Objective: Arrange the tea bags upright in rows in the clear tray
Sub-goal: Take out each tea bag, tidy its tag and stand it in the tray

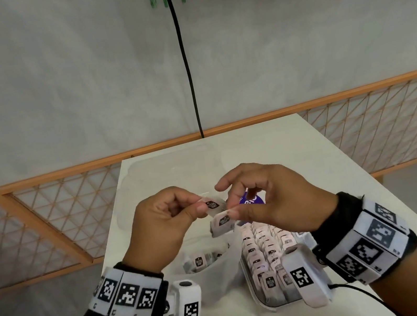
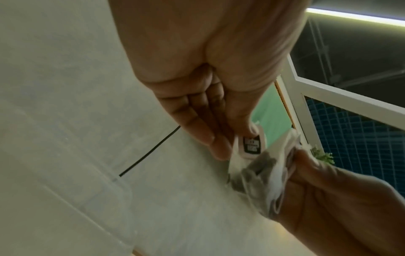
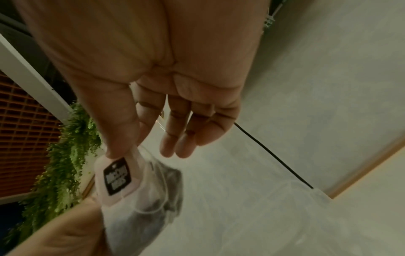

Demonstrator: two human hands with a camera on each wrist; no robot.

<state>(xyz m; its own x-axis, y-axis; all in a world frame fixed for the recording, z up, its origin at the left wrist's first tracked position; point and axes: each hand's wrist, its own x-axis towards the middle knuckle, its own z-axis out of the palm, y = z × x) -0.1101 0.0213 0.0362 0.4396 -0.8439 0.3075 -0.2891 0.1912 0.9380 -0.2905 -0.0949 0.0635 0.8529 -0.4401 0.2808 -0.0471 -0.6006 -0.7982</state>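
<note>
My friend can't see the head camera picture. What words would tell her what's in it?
Two hands pinch tea bags above a white table: the left hand holds one tea bag, the right hand another. Below them, a clear tray holds rows of upright tea bags.

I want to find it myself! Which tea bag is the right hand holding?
Start at the white table, then the clear tray of upright tea bags near its front edge. Above the tray's far end, the right hand pinches a tea bag by its tag. It hangs lower than the one the left hand pinches.
</note>
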